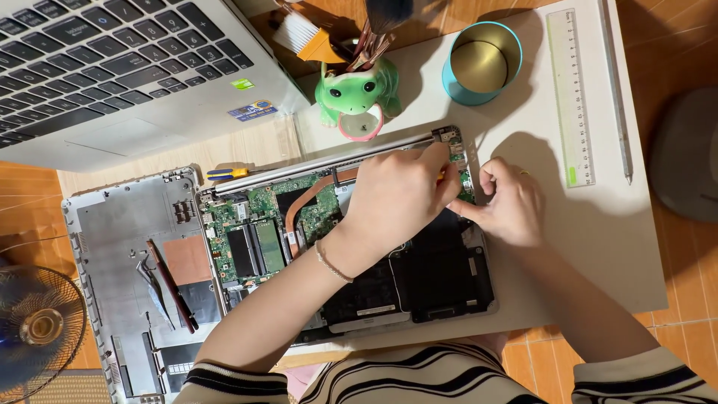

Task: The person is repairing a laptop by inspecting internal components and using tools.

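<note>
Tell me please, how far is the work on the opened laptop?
Done: the bottom cover is off and lies beside the opened laptop. In hand: left hand and right hand work at its upper right corner. Left: the cover is not yet back on.

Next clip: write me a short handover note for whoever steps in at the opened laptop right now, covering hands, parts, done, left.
Left hand: fingers pinched over the top right corner of the opened grey laptop base; what it grips is hidden.
Right hand: fingertips on the same corner, beside the left.
Parts: removed grey bottom cover lies left, holding tweezers and a dark red tool; yellow-and-blue screwdriver above it.
Done: cover off, green board exposed.
Left: work at that corner unfinished.
</note>
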